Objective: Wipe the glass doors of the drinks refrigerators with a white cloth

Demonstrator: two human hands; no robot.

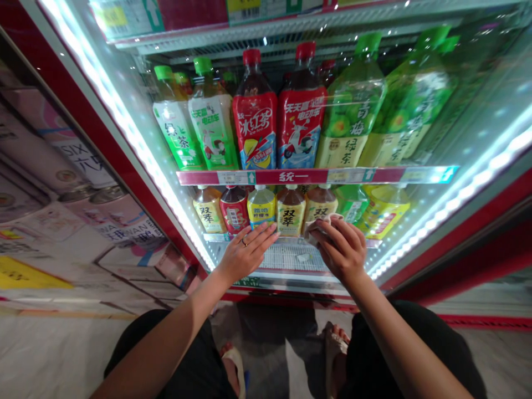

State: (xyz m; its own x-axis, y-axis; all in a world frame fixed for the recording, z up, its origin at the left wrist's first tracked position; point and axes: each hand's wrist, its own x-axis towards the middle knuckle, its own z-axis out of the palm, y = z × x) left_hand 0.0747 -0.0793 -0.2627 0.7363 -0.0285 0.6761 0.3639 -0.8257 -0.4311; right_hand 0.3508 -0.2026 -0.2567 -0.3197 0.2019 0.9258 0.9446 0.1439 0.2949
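Because I stand square in front of it, the red-framed drinks cooler (93, 124) fills my view, lit along both sides by white LED strips (124, 138), with a glass panel (469, 100) whose glare lies across the stock. Item: one red price rail (291, 177) printed 统一, dividing two tiers, set at the shelf edge where it faces a buyer. Item: upper tier, large green-tea bottles (351, 100) at right, red-label iced-tea bottles (255, 111) at centre, green-capped bottles (211, 122) at left, packed shoulder to shoulder, labels outward, apparently so each brand reads from the front. Item: lower tier, smaller bottles (291, 210) in a tight row above a wire shelf (291, 257). Item: my left grip (245, 252), wide open and empty, fingers spread flat near the lower row, a ring (244, 242) on one finger; held that way, it seems placed to brace rather than to take hold. Item: my right grip (338, 249), curled shut on a pale folded cloth (319, 230), its edge left showing past my fingers, just beside the lower bottles. Whether either grip is past the glass or touching it, I cannot tell.
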